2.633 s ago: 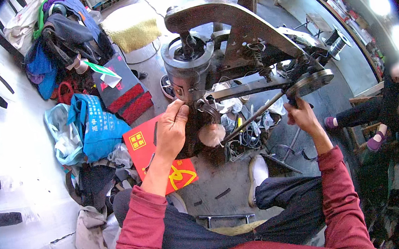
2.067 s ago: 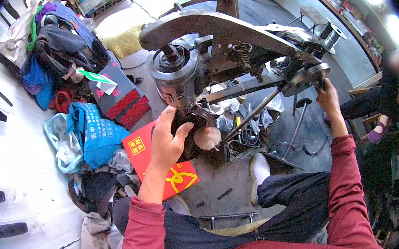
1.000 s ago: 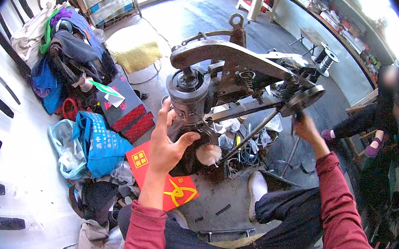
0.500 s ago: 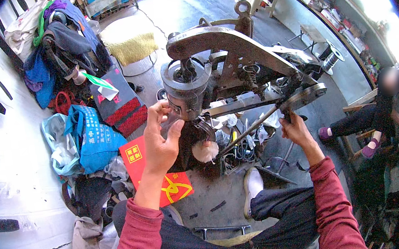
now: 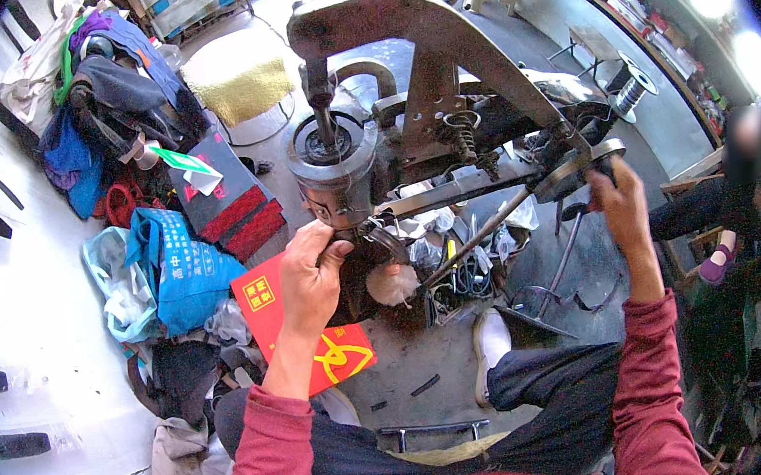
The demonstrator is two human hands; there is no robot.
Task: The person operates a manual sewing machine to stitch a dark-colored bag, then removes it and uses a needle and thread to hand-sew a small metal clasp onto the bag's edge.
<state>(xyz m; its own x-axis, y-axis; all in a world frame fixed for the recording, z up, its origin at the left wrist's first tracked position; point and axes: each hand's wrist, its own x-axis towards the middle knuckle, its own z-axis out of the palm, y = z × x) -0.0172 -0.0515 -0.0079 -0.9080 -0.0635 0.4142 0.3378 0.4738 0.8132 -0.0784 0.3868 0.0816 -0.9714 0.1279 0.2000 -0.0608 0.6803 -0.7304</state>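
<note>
Two hands on cobbler's stitching machine (image 5: 443, 125), arm lying left-right: left hand (image 5: 312, 279) pinches dark shoe (image 5: 357, 278) under its head; right hand (image 5: 616, 199) clenches handwheel (image 5: 572, 171).

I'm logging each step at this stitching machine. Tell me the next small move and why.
Probably turn the handwheel a little further: the right hand grips it, while the left hand steadies the dark workpiece under the machine head.

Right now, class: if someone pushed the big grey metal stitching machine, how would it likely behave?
The big grey metal stitching machine looks like thick cast metal, so it is probably heavy and would barely shift. Stiff, not floppy. Its round handwheel, under the right hand, would likely turn rather than slide.
</note>
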